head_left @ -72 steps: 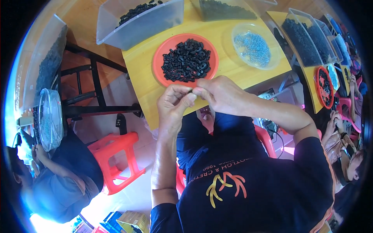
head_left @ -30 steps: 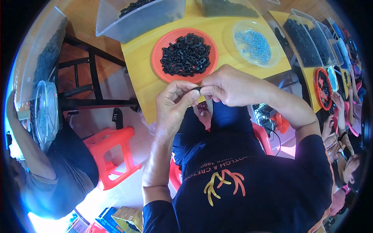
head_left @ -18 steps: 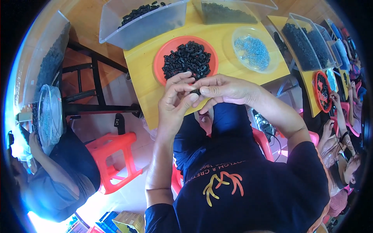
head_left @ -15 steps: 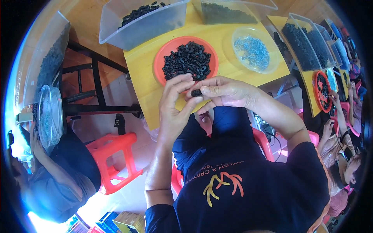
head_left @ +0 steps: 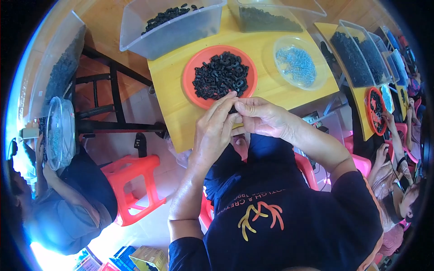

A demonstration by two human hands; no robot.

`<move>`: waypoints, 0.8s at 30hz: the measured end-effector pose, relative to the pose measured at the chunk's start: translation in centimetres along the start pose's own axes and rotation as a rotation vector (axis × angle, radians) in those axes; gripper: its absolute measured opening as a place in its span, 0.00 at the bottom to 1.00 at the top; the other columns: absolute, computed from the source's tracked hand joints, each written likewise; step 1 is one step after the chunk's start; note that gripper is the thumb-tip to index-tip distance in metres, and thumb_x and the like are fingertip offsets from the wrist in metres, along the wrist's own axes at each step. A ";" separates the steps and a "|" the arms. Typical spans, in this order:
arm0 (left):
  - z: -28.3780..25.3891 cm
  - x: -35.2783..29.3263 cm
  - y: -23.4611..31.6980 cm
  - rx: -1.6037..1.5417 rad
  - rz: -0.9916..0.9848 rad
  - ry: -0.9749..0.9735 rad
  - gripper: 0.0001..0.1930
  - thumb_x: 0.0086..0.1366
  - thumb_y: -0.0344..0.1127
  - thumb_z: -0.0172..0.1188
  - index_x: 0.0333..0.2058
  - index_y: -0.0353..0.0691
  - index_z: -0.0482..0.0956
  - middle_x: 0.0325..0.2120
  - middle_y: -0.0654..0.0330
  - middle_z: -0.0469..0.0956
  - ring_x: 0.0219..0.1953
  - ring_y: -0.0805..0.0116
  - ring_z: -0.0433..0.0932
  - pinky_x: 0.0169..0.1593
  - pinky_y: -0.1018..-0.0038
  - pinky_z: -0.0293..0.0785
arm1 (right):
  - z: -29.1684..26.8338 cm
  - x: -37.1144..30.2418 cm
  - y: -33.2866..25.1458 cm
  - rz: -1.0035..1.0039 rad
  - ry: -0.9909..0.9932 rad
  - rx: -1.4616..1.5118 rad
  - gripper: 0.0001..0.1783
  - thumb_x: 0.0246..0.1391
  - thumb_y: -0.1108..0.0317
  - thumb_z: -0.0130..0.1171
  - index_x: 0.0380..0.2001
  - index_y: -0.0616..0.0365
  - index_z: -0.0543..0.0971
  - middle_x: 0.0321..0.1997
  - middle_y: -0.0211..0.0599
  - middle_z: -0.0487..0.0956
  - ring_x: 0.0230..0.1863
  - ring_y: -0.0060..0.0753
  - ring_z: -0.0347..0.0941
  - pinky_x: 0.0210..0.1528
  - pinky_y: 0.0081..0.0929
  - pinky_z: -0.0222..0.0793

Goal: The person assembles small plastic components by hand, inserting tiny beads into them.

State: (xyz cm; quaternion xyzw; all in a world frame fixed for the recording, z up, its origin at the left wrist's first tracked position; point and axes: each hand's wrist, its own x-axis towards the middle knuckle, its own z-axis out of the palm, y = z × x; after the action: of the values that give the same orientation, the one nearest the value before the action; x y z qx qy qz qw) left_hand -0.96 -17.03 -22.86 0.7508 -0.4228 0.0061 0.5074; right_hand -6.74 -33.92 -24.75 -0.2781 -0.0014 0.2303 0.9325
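Note:
My left hand (head_left: 216, 124) and my right hand (head_left: 262, 116) meet at the near edge of the table, their fingertips pinched together. Between them is a small black plastic part (head_left: 233, 109), mostly covered by the fingers. Both hands are closed on it. Just beyond the fingertips sits a red round plate (head_left: 189, 81) heaped with small black plastic pieces (head_left: 221, 74). To its right stands a clear round dish (head_left: 281, 72) holding many tiny, shiny, bluish-clear pieces (head_left: 296, 65).
Clear bins (head_left: 172, 38) of black parts line the back of the yellow table (head_left: 169, 106). A red stool (head_left: 135, 187) stands at left beside a seated person (head_left: 68, 212). On the right, other people work at a table with another red plate (head_left: 376, 128).
My hands have come closer together, and the left fingers now close over the black part, which showed more plainly before. The view has shifted slightly.

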 end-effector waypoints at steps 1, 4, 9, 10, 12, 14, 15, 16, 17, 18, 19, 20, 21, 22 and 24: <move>-0.1 0.3 -0.3 0.006 0.008 0.002 0.16 0.57 0.21 0.60 0.46 0.31 0.76 0.48 0.44 0.77 0.49 0.50 0.79 0.49 0.65 0.77 | -0.2 -0.1 -0.2 -0.005 -0.007 -0.005 0.23 0.64 0.55 0.53 0.56 0.57 0.70 0.53 0.36 0.75 0.58 0.35 0.71 0.59 0.45 0.68; -1.1 2.4 -2.2 0.048 0.057 0.010 0.12 0.59 0.27 0.62 0.41 0.31 0.80 0.43 0.49 0.79 0.42 0.57 0.81 0.45 0.69 0.77 | -0.5 -0.5 -0.8 -0.010 0.087 -0.003 0.25 0.64 0.52 0.52 0.57 0.57 0.69 0.55 0.37 0.75 0.58 0.36 0.71 0.60 0.42 0.68; -7.6 10.7 -5.1 0.338 0.065 0.224 0.12 0.57 0.32 0.65 0.40 0.37 0.82 0.29 0.54 0.80 0.31 0.65 0.79 0.37 0.72 0.74 | -0.8 -2.4 -3.9 -0.141 0.245 -0.342 0.21 0.66 0.55 0.50 0.50 0.60 0.74 0.52 0.40 0.77 0.52 0.32 0.76 0.55 0.33 0.73; -9.3 12.7 -5.9 0.389 0.069 0.277 0.13 0.57 0.34 0.65 0.42 0.38 0.83 0.28 0.55 0.80 0.31 0.65 0.79 0.38 0.72 0.75 | -0.9 -2.7 -4.3 -0.164 0.315 -0.397 0.19 0.66 0.57 0.50 0.49 0.61 0.75 0.49 0.38 0.79 0.48 0.28 0.77 0.51 0.29 0.74; -12.2 16.7 -7.3 0.563 -0.028 0.332 0.16 0.57 0.37 0.66 0.44 0.40 0.83 0.27 0.54 0.81 0.30 0.61 0.80 0.40 0.69 0.75 | -1.3 -3.4 -5.2 -0.190 0.412 -0.527 0.18 0.66 0.58 0.51 0.48 0.61 0.76 0.47 0.37 0.79 0.46 0.27 0.77 0.49 0.28 0.74; -13.6 19.5 -8.2 0.692 -0.159 0.268 0.20 0.56 0.40 0.66 0.48 0.42 0.81 0.33 0.53 0.81 0.34 0.59 0.80 0.43 0.68 0.75 | -2.0 -4.1 -5.5 -0.201 0.461 -0.581 0.16 0.66 0.59 0.50 0.46 0.62 0.77 0.46 0.36 0.79 0.43 0.25 0.77 0.47 0.26 0.74; -13.6 20.2 -8.4 0.839 0.002 0.301 0.22 0.58 0.41 0.66 0.50 0.39 0.79 0.34 0.55 0.80 0.33 0.68 0.77 0.41 0.71 0.73 | -2.5 -4.6 -5.6 -0.219 0.479 -0.617 0.16 0.66 0.59 0.51 0.45 0.61 0.77 0.45 0.35 0.79 0.43 0.24 0.76 0.47 0.25 0.73; -13.3 20.1 -8.8 0.836 0.002 0.294 0.22 0.58 0.41 0.66 0.50 0.39 0.79 0.34 0.55 0.80 0.33 0.68 0.77 0.41 0.71 0.73 | -3.0 -5.0 -5.6 -0.237 0.496 -0.653 0.16 0.66 0.59 0.51 0.44 0.61 0.77 0.44 0.34 0.79 0.42 0.24 0.76 0.46 0.24 0.73; -13.0 19.3 -9.2 0.815 0.048 0.301 0.21 0.57 0.40 0.66 0.49 0.39 0.79 0.34 0.55 0.80 0.34 0.67 0.78 0.42 0.71 0.73 | -3.3 -5.4 -5.6 -0.236 0.500 -0.648 0.16 0.66 0.59 0.51 0.44 0.61 0.77 0.44 0.34 0.79 0.42 0.24 0.76 0.46 0.24 0.73; -11.9 18.5 -8.2 0.788 0.096 0.304 0.20 0.57 0.40 0.66 0.47 0.38 0.80 0.34 0.55 0.80 0.36 0.67 0.78 0.42 0.72 0.73 | -3.7 -6.0 -5.5 -0.224 0.522 -0.740 0.16 0.66 0.59 0.51 0.44 0.62 0.78 0.42 0.33 0.79 0.41 0.23 0.76 0.46 0.24 0.72; -10.8 17.3 -7.3 0.645 0.138 0.233 0.11 0.57 0.34 0.65 0.39 0.38 0.81 0.34 0.55 0.79 0.37 0.60 0.78 0.43 0.69 0.73 | -4.0 -6.4 -5.3 -0.211 0.542 -0.832 0.16 0.66 0.59 0.51 0.44 0.62 0.78 0.40 0.33 0.80 0.41 0.22 0.75 0.46 0.23 0.72; -9.6 15.6 -7.2 0.453 0.135 0.096 0.10 0.58 0.32 0.64 0.39 0.37 0.80 0.33 0.56 0.78 0.35 0.64 0.77 0.41 0.71 0.73 | -4.1 -6.8 -5.0 -0.211 0.545 -0.829 0.16 0.66 0.59 0.51 0.44 0.62 0.78 0.40 0.33 0.80 0.41 0.22 0.75 0.46 0.23 0.72; -8.3 13.9 -7.3 0.260 0.132 -0.039 0.09 0.60 0.31 0.63 0.39 0.35 0.80 0.32 0.56 0.78 0.33 0.67 0.77 0.39 0.74 0.73 | -4.2 -7.1 -4.8 -0.188 0.543 -0.862 0.16 0.66 0.59 0.51 0.43 0.62 0.78 0.39 0.30 0.79 0.39 0.20 0.74 0.45 0.22 0.71; -6.8 12.2 -6.6 0.232 0.119 -0.174 0.08 0.60 0.29 0.62 0.37 0.35 0.80 0.31 0.57 0.78 0.33 0.67 0.76 0.39 0.74 0.72 | -4.3 -7.3 -4.5 -0.164 0.544 -0.895 0.16 0.66 0.59 0.51 0.42 0.61 0.78 0.38 0.28 0.79 0.38 0.18 0.73 0.44 0.20 0.71; -4.1 9.1 -5.6 0.209 0.073 -0.365 0.06 0.58 0.28 0.63 0.35 0.34 0.80 0.30 0.57 0.77 0.33 0.67 0.77 0.38 0.73 0.72 | -4.3 -7.5 -4.0 -0.163 0.550 -0.911 0.16 0.66 0.59 0.51 0.42 0.63 0.78 0.36 0.29 0.79 0.37 0.19 0.73 0.43 0.21 0.71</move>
State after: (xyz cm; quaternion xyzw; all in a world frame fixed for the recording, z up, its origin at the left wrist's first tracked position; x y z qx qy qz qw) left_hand 10.15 -18.85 -21.11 0.7721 -0.5316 -0.0679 0.3414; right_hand -11.20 -42.31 -25.35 -0.7037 0.1213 0.0518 0.6982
